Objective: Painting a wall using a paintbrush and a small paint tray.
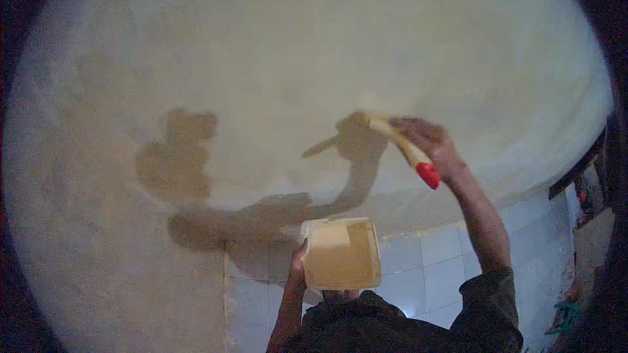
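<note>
My right hand (429, 139) is raised against the pale wall and grips a paintbrush (405, 147) with a light handle and a red end. The red end points down towards my forearm; the brush's far end lies at the wall, where its bristles are blurred. My left hand (298, 260) holds the left side of a squarish plastic container (342, 255) in front of my chest. Yellowish material shows inside the container, with a paler patch at its upper left. Only part of the left hand shows, the rest being behind the container.
The plastered wall (274, 59) spans most of the view and carries my shadow. Below it are light glazed tiles (444, 260) with a rough upper edge. Dark, unclear objects (588, 196) stand at the far right.
</note>
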A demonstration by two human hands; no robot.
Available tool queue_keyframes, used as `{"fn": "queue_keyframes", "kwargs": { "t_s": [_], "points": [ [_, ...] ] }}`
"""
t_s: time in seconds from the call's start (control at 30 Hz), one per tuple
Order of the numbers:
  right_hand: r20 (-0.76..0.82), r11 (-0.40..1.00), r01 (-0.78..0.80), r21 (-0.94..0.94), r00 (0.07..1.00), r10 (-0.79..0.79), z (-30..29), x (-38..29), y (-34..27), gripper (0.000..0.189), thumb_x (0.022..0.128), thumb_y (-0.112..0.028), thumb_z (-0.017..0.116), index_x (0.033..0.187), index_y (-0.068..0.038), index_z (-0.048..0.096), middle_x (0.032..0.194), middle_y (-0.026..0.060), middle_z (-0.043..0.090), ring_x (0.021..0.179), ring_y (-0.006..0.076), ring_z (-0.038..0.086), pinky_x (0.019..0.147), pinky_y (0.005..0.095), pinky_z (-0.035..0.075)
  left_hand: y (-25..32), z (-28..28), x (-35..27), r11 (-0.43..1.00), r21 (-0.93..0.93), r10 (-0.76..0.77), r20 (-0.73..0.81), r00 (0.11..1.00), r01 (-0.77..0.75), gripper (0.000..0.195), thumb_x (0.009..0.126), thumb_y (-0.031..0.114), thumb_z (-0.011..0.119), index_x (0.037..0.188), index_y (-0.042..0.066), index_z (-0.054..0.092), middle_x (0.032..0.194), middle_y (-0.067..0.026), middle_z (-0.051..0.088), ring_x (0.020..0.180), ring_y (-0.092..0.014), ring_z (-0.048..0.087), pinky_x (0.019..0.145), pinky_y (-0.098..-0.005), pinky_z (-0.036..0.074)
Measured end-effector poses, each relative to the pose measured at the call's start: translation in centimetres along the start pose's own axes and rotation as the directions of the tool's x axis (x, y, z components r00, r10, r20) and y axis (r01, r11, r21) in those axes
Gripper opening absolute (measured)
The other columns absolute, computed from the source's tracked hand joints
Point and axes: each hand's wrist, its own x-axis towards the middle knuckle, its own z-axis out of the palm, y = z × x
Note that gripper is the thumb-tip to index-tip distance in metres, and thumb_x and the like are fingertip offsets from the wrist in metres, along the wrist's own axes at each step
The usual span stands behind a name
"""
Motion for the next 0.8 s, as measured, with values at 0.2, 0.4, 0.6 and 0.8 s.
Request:
{"fn": "queue_keyframes", "kwargs": {
  "t_s": [0.2,0.4,0.6,0.8],
  "points": [
    [-0.43,0.929,0.103,-0.355,0.865,-0.26,-7.2,6.2,-1.5,0.041,0.071,0.0,0.06,0.112,-0.002,0.057,0.117,0.0148,0.057,0.109,0.0325,0.054,0.089,0.038,0.048,-0.4,-1.3,0.7,1.0,-0.01,-0.022,0.166,0.986,0.024,0.049,0.091,0.038,0.043,0.12,-0.001,0.049,0.108,-0.0132,0.06,0.093,-0.024,0.061,0.081,-0.0374,0.049],
    [-0.289,0.975,0.054,-0.217,0.95,-0.116,1.8,1.0,-3.9,0.04,0.073,-0.001,0.062,0.112,-0.001,0.056,0.119,0.0155,0.055,0.109,0.0324,0.054,0.092,0.0398,0.047,2.1,-1.6,-0.9,0.998,-0.06,-0.026,0.143,0.989,0.035,0.047,0.091,0.037,0.045,0.114,-0.002,0.053,0.103,-0.0125,0.061,0.089,-0.023,0.062,0.078,-0.0346,0.049],
    [0.076,0.981,-0.174,0.086,0.983,0.167,8.9,-6.4,-5.5,0.049,0.071,-0.004,0.062,0.118,-0.004,0.052,0.122,0.0156,0.052,0.112,0.0321,0.051,0.093,0.0393,0.045,3.3,-1.0,-2.0,0.997,0.069,0.03,0.155,0.987,-0.041,0.047,0.09,0.039,0.045,0.11,-0.002,0.054,0.098,-0.0112,0.063,0.086,-0.02,0.062,0.077,-0.0337,0.049],
    [0.126,0.984,-0.118,0.134,0.987,0.101,7.5,-2.0,-3.3,0.051,0.069,-0.006,0.059,0.119,-0.005,0.051,0.118,0.0171,0.054,0.107,0.0334,0.054,0.093,0.0402,0.044,2.1,-0.7,-1.1,0.994,0.062,0.085,0.146,0.986,-0.095,0.047,0.09,0.039,0.045,0.112,-0.002,0.054,0.1,-0.0113,0.062,0.087,-0.021,0.063,0.077,-0.0335,0.05]
  ]
}}
